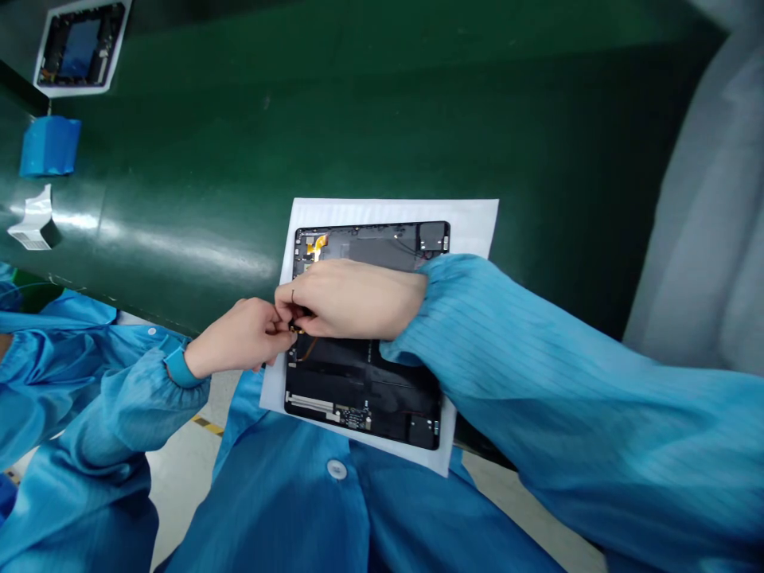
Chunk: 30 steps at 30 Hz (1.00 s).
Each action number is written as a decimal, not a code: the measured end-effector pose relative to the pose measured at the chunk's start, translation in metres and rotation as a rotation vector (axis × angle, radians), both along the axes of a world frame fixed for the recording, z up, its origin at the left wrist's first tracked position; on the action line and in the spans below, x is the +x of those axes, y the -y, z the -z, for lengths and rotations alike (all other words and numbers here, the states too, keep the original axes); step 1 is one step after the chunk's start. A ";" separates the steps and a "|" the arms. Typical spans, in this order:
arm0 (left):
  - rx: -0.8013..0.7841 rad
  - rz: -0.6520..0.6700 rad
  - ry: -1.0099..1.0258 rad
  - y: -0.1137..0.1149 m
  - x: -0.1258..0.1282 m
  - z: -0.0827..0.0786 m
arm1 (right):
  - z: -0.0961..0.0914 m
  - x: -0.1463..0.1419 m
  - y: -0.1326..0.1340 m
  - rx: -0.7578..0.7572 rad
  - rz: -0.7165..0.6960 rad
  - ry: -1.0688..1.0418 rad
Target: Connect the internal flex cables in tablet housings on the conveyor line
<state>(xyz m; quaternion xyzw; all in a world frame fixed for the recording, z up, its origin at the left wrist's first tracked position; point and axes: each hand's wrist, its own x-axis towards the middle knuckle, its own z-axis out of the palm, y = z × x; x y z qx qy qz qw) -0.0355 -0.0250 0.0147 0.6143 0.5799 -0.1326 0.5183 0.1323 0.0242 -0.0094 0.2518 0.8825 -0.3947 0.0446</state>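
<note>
An opened tablet point(382, 382) lies on a white foam sheet point(471, 223) at the table's front edge, its dark inner parts facing up. An orange flex cable point(317, 247) shows near its upper left corner. My right hand point(352, 298) reaches across the tablet, fingers bent and pinched at its left edge. My left hand point(247, 338) meets it there from the left, fingertips pressed together at the same edge. A small gold-coloured bit shows between the fingertips. What either hand pinches is hidden by the fingers.
The green tabletop point(382, 127) spans the view. A second opened tablet point(80, 44) rests on white foam at the far left. Below it are a blue box-like thing point(51, 146) and a white bent piece point(37, 216). A person's blue sleeve point(53, 334) is at left.
</note>
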 end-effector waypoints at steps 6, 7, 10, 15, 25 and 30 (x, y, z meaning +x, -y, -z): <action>-0.057 -0.052 -0.011 0.000 0.003 0.002 | 0.007 0.008 0.002 0.071 0.166 -0.052; -0.069 -0.048 -0.003 -0.001 0.002 0.003 | 0.009 0.009 0.002 0.075 0.188 -0.057; -0.035 -0.033 0.011 -0.006 0.000 0.003 | 0.014 0.010 0.002 0.072 0.217 -0.070; 0.058 -0.050 0.020 -0.015 0.000 0.003 | 0.017 0.008 0.002 0.085 0.216 -0.102; -0.053 -0.092 0.007 -0.023 0.005 0.007 | 0.027 0.011 0.000 0.149 0.352 -0.211; 0.013 -0.067 0.031 -0.024 0.001 0.011 | 0.034 0.012 -0.004 0.099 0.440 -0.320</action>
